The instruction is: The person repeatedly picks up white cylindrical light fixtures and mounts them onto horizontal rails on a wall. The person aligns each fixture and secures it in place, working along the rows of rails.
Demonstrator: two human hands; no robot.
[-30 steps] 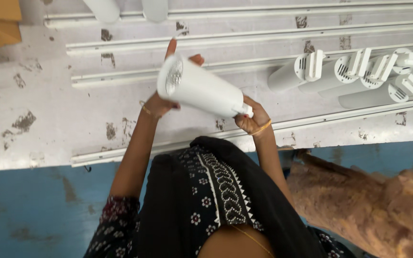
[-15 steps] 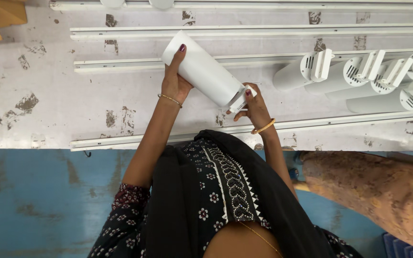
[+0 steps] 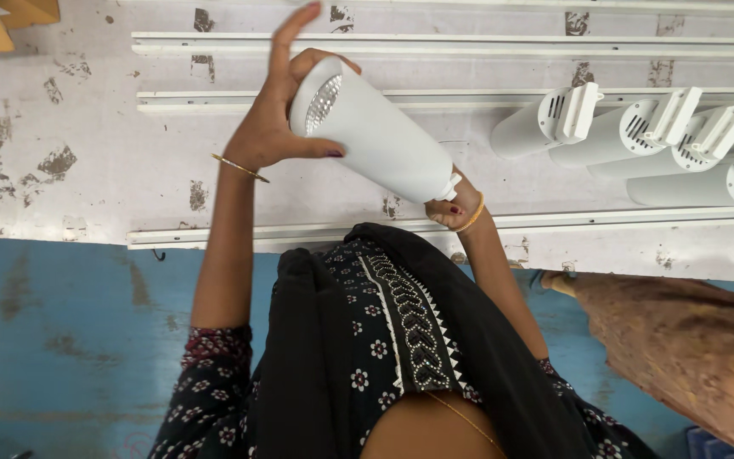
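Observation:
I hold a white cylindrical spotlight housing (image 3: 380,136) tilted above a worn white table (image 3: 87,170), its open lens end turned up and to the left. My left hand (image 3: 278,119) grips that lens end with thumb and fingers around the rim. My right hand (image 3: 452,204) holds the narrow rear end, partly hidden behind the housing. Both wrists wear thin gold bangles.
Long white track rails (image 3: 435,47) lie across the table in several parallel rows. More white spotlight housings (image 3: 639,136) lie grouped at the right. A cardboard box corner (image 3: 2,21) sits top left. The floor is blue (image 3: 61,340); a brown cloth (image 3: 681,357) lies lower right.
The lens end of the housing has swung back up and left and now faces me. My left hand shifted its grip around the rim; my right hand stays at the rear end.

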